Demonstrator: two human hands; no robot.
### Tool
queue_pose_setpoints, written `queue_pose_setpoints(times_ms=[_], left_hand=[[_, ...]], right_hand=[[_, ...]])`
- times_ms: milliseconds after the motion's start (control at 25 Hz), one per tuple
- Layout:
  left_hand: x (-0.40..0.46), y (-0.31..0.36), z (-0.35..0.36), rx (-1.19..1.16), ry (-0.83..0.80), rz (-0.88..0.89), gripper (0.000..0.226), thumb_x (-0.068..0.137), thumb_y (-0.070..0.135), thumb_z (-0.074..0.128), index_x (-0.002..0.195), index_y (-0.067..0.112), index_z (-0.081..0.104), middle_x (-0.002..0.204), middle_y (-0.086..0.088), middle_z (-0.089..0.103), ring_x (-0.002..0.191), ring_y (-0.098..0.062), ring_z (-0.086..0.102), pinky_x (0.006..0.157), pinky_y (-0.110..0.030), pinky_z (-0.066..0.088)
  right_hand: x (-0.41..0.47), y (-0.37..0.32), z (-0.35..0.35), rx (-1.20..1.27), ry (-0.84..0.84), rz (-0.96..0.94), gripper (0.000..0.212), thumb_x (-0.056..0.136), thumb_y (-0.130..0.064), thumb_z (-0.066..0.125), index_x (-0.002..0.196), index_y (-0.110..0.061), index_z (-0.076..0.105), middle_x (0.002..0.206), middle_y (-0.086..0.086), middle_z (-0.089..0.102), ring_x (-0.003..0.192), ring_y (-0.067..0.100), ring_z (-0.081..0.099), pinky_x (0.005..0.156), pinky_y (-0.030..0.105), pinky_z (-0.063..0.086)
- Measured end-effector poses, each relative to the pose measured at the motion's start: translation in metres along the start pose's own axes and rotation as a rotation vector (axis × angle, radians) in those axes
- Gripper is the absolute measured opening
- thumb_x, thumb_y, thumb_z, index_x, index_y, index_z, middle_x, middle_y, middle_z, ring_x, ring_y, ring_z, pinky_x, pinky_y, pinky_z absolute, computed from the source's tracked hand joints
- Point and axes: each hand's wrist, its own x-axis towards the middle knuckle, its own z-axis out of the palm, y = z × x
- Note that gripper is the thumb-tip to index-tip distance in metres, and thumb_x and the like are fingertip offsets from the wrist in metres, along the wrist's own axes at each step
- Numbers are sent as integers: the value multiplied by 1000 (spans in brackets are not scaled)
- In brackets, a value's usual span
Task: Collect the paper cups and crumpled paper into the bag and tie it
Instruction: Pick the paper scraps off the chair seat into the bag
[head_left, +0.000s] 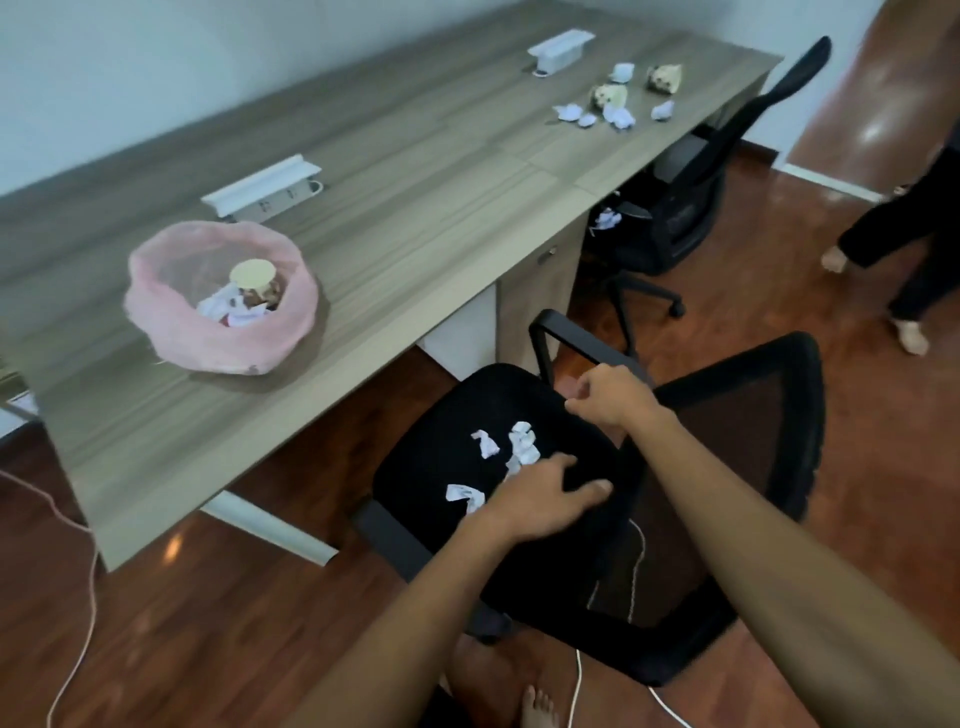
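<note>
Over the chair seat (441, 415), the left hand (540, 499) lies flat on paper scraps (522, 444), the right hand (605, 397) hovers loose and empty; a hasty sweep could scatter them floorward.

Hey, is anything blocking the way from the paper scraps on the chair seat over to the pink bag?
Nothing visible does. The crumpled paper lies loose on the chair seat; the pink bag stands open on the desk, bare desktop between.

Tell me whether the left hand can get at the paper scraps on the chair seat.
Probably yes: the left hand hovers right over the paper scraps on the chair seat, and nothing lies between them.
</note>
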Motion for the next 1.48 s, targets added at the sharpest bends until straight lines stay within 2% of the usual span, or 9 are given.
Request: queue_pose_setpoints(times_ms=[160, 360, 520, 680, 840, 960, 1040, 1360, 1480], left_hand=[[23, -82, -90, -38, 348, -140, 58, 87, 59, 54, 134, 25, 55, 135, 0, 61, 122, -22, 57, 98, -34, 47], [29, -175, -215, -284, 853, -283, 46, 85, 41, 64, 123, 16, 61, 119, -4, 66, 110, -24, 61, 90, -31, 45], [19, -241, -318, -293, 1275, -379, 25, 83, 36, 66, 98, 16, 65, 103, -7, 66, 97, -28, 63, 78, -30, 40], [18, -306, -381, -245, 1559, -482, 51, 75, 45, 70, 101, 3, 56, 109, -19, 57, 108, -33, 52, 87, -39, 38], [40, -348, -418, -403, 1306, -541, 80, 66, 53, 80, 124, 10, 47, 119, -12, 57, 108, -27, 57, 89, -35, 44], [62, -350, -419, -474, 1170, -454, 63, 69, 41, 73, 123, 18, 50, 104, -1, 62, 97, -24, 63, 82, -30, 45], [79, -339, -414, -533, 1140, -379, 55, 69, 37, 67, 119, 18, 53, 101, 1, 62, 93, -20, 62, 84, -31, 48], [133, -281, -373, -891, 857, -78, 37, 79, 2, 64, 111, 19, 58, 87, 5, 67, 66, -1, 64, 58, -18, 50], [140, -275, -367, -930, 882, -90, 34, 81, -2, 63, 110, 15, 58, 88, 3, 64, 78, -13, 64, 62, -20, 49]], right_hand=[[42, -92, 29, 132, -69, -92, 21, 83, -44, 65, 85, -24, 71, 88, -2, 68, 98, 21, 65, 78, 30, 51], [107, -218, 58, 327, -122, -141, 27, 90, -49, 57, 86, -24, 65, 96, 3, 70, 96, 24, 65, 82, 33, 52], [156, -322, 78, 606, -88, -53, 49, 86, -54, 58, 116, -16, 62, 119, 6, 67, 111, 24, 60, 90, 29, 47], [194, -397, 105, 851, -135, 187, 82, 76, -64, 66, 135, -10, 48, 134, 11, 57, 117, 29, 59, 89, 34, 52], [222, -425, 129, 747, -115, 275, 52, 73, -43, 73, 102, -1, 68, 100, 13, 72, 89, 32, 71, 73, 37, 60], [231, -412, 131, 754, -24, 277, 19, 75, -26, 69, 73, -7, 66, 84, 13, 73, 78, 31, 71, 71, 37, 60], [231, -391, 123, 807, 58, 316, 17, 74, -25, 68, 64, -15, 59, 78, 9, 71, 75, 30, 70, 72, 40, 61], [192, -280, 89, 949, 374, 513, 12, 73, -30, 67, 70, -19, 63, 69, 0, 70, 71, 25, 71, 74, 46, 61], [173, -262, 92, 964, 331, 517, 16, 76, -25, 66, 74, -10, 61, 72, 9, 70, 68, 26, 72, 68, 47, 61]])
